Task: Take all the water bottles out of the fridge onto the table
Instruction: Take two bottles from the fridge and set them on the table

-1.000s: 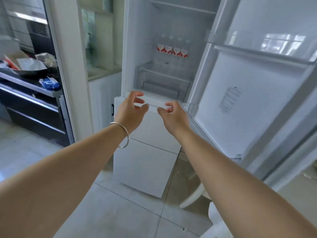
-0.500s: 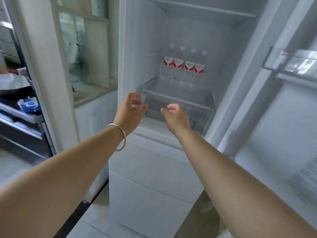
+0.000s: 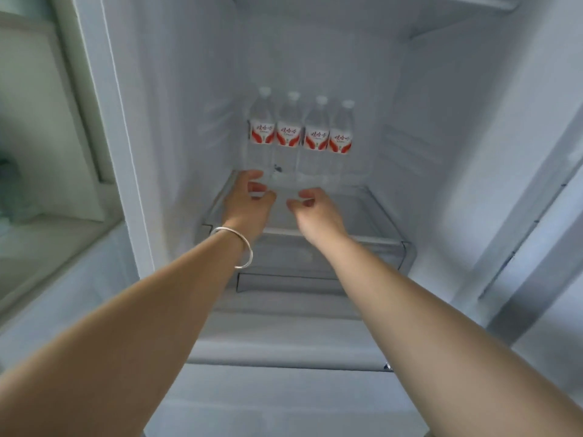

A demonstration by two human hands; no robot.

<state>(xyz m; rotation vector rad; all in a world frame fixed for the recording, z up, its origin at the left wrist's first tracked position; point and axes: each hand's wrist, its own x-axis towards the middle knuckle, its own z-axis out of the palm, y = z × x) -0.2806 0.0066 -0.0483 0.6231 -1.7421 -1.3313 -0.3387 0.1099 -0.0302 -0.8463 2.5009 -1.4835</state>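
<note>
Several clear water bottles (image 3: 301, 134) with red and white labels stand upright in a row at the back of a glass shelf (image 3: 362, 216) in the open fridge. My left hand (image 3: 247, 206), a silver bracelet on its wrist, reaches over the shelf with fingers spread, just in front of the base of the leftmost bottle (image 3: 261, 130). My right hand (image 3: 315, 212) hovers beside it with fingers curled loosely, a short way in front of the bottles. Both hands hold nothing.
A clear drawer (image 3: 315, 257) sits under the shelf. The fridge's white side walls (image 3: 176, 121) close in left and right, and a higher shelf (image 3: 457, 14) spans above. The open door (image 3: 542, 200) stands at the right. A pale cabinet (image 3: 47, 152) flanks the fridge's left.
I have stepped closer to the fridge. Both hands moved forward from outside the compartment to over the shelf, close to the bottles.
</note>
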